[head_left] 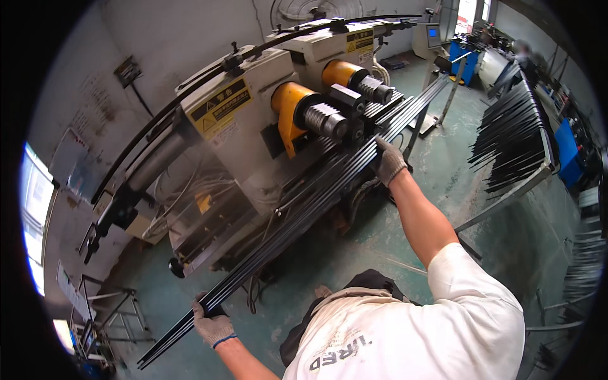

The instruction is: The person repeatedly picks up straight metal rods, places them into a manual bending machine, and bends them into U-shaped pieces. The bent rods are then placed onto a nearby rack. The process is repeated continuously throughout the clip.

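Note:
A bundle of long, thin dark metal bars [266, 252] slants from the lower left up to the far right, along the front of a machine. My left hand [214, 324], in a knit glove with a blue cuff edge, is closed round the bundle near its lower left end. Farther up, my gloved right hand [389, 163] grips the bars beside the machine's ridged metal rollers [325, 120]. Its fingertips are partly hidden against the bars. Orange housings [293, 101] carry the rollers.
The pale machine body [237, 145] has a long curved rail across its top. To the right, a metal rack [543, 171] holds many dark bars. A control box [432, 35] with a small screen stands at the back. A metal frame [120, 310] is at lower left.

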### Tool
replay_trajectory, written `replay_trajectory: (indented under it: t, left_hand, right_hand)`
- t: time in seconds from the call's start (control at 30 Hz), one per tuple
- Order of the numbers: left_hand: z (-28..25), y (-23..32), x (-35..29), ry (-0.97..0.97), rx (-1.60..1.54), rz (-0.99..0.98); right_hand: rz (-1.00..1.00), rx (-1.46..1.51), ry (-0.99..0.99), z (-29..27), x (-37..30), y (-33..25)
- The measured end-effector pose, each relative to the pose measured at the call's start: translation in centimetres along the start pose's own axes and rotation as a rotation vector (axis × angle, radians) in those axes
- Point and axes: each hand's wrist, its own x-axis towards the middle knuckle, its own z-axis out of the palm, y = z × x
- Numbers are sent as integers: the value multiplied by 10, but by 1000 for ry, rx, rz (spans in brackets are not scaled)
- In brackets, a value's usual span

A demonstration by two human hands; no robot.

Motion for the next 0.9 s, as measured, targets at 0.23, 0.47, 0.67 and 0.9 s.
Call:
replay_trajectory:
  t: [0.23,0.47,0.67,0.9]
  left_hand:
    - [69,-65,60,20,-17,-185]
    - [154,-117,79,171,26,-313]
    - [152,-113,95,-77,-54,-337]
    - [118,-78,149,149,-53,-141]
  right_hand:
    - [-15,-90,-1,17,102,-8]
    - [-58,-164,-52,15,176,-1]
    - [-146,-451,246,84,112,0]
    - [-293,-444,245,66,120,8]
